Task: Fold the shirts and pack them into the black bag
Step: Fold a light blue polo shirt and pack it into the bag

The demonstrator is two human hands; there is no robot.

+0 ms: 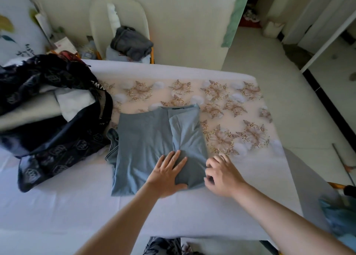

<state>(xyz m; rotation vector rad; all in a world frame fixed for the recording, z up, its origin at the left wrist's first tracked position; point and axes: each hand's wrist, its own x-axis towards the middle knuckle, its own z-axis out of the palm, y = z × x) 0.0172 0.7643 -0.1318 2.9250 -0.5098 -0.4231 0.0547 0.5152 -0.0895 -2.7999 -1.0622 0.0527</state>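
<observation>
A grey-blue shirt [146, 143] lies partly folded on the bed, its right side turned over the middle and a dark-trimmed sleeve sticking out at its left edge. My left hand [169, 174] presses flat on the shirt's lower right part with straight fingers. My right hand [221, 175] is at the shirt's right edge with curled fingers that seem to pinch the fabric there. The black patterned bag [57, 144] lies open to the left of the shirt, with pale folded cloth [75, 102] inside it.
The bed [250, 170] is covered by a white sheet and a floral cloth [227, 108] beyond the shirt. A white chair [100, 23] with dark grey clothes [131, 42] stands behind the bed. Tiled floor lies to the right. A teal cloth [339, 218] sits at the right edge.
</observation>
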